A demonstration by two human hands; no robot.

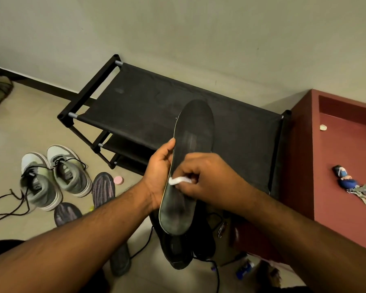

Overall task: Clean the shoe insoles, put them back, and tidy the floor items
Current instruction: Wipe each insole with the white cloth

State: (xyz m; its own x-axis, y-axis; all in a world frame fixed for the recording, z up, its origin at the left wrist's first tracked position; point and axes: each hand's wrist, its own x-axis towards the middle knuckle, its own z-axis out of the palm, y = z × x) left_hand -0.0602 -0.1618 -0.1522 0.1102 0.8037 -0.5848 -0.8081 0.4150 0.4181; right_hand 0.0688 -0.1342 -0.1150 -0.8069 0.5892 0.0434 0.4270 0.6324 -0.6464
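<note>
My left hand [159,172] grips a long black insole [190,166] by its left edge and holds it up in front of me. My right hand [207,176] pinches a small white wipe [176,180] against the insole's surface near that edge. Below the insole a pair of black shoes [182,250] stands on the floor, partly hidden by my arms. A pair of grey sneakers [55,176] with loose dark laces sits at the left. Two dark patterned insoles [103,187] [67,214] lie beside them.
A black fabric shoe rack [148,106] stands against the wall ahead. A red cabinet [336,155] at the right carries a keyring [351,185] and a coin [323,127]. A pink round lid [118,180], a black cable [144,246] and small items lie on the floor.
</note>
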